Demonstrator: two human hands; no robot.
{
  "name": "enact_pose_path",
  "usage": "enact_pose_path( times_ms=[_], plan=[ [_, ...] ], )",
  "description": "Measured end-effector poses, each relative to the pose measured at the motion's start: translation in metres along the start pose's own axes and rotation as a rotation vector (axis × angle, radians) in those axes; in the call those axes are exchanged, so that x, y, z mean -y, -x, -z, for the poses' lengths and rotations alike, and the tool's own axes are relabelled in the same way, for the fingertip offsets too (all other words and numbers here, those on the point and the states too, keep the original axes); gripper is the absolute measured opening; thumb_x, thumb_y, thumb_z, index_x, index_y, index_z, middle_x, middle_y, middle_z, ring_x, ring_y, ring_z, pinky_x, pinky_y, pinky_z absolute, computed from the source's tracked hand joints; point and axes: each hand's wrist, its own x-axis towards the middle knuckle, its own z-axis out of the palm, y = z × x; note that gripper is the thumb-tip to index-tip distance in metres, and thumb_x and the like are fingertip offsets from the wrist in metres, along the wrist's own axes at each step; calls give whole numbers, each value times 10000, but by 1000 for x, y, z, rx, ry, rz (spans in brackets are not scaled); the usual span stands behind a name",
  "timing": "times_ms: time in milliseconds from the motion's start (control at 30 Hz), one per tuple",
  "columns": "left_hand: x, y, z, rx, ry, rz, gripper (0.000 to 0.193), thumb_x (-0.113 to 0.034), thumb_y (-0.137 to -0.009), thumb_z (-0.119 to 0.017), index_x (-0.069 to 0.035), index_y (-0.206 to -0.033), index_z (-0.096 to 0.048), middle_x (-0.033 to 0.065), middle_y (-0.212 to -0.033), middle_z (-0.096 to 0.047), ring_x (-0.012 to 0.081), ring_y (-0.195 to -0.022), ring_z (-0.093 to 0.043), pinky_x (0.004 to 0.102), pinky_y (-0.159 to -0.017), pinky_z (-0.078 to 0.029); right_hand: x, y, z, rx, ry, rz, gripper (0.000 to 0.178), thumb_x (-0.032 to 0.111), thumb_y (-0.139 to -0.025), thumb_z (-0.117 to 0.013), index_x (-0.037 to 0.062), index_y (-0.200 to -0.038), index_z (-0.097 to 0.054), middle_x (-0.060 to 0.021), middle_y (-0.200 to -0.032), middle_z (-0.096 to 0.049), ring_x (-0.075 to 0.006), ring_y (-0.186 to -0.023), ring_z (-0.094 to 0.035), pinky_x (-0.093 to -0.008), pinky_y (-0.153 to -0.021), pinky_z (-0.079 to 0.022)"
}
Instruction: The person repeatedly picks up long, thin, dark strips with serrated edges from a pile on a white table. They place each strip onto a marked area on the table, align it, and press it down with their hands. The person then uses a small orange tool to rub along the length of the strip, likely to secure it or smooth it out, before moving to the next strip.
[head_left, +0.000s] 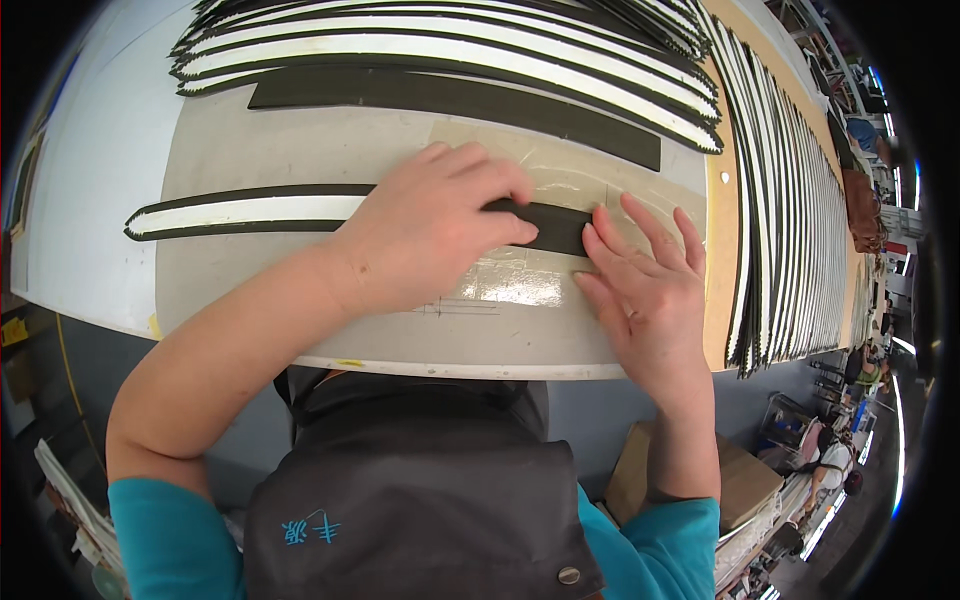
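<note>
A long black strip lies across the grey work mat in front of me. A narrower white strip rests on it, leaving a black border and a pointed left end. My left hand lies over the middle, its fingers curled, with thumb and index finger on the black strip and hiding where the white one ends. At the right end, fingertips of my right hand touch the black strip's edge; its fingers are spread apart. Beyond both hands lies a plain black strip.
Several black-and-white strips are piled at the far side. Another row of such strips stands along the right of the table. A cardboard box is below the table's near edge. Other people are in the background at right.
</note>
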Motion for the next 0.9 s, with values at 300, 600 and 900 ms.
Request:
enact_pose_path(
  times_ms=[300,600,900],
  plan=[
    [-22,22,4,52,-272,45,412,-48,-812,-673,-113,-1209,-764,-8,-1247,-701,255,-1186,-587,412,-1029,-469,6,-3,-5,-20,67,72,420,258,-845,-826,132,-1241,-766,-2,-1308,-741,-228,-1270,-638,-541,-1211,-347],
    [-32,40,4,-45,-285,105,326,-88,-873,-712,-90,-1196,-753,9,-1236,-695,271,-1198,-596,429,-1029,-470,-11,3,-11,-65,2,30,373,207,-847,-833,142,-1212,-787,-4,-1243,-770,-252,-1206,-647,-530,-1178,-367],
    [-21,-2,2,-143,-92,248,187,-145,-809,-824,-70,-942,-717,51,-932,-637,283,-977,-612,396,-880,-497,-21,-26,3,-50,-272,-88,328,84,-753,-877,96,-1070,-794,-69,-882,-717,-300,-962,-642,-414,-930,-492]
  ],
)
